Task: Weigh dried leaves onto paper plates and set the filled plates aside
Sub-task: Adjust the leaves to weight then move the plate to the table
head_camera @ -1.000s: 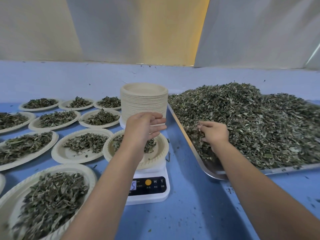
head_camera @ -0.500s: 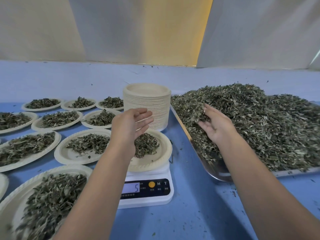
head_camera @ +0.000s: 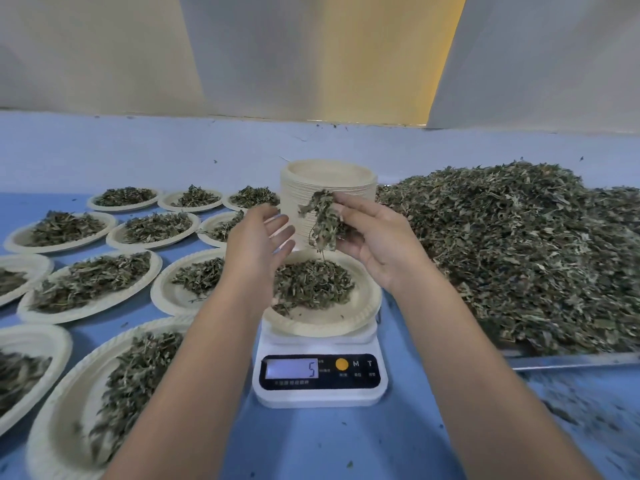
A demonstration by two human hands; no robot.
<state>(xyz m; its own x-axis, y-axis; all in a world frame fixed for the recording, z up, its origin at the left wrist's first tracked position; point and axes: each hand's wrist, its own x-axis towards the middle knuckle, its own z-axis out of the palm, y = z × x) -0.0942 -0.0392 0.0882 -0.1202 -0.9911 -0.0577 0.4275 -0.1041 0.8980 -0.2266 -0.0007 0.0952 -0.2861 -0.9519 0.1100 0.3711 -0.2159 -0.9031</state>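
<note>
Right hand cups a clump of dried leaves above the paper plate on the scale, evidently to top up its weight; left hand open-fingered alongside, likely guarding spill

Eleven filled plates lie on the surface (two are cut by the left edge). One more plate sits on the one scale. There is one stack of empty plates and one tray of dried leaves.

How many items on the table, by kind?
Scale: 1
Plate on it: 1
Filled plates set aside: 11
Stack of empty plates: 1
Tray of leaves: 1
Total: 15
</note>
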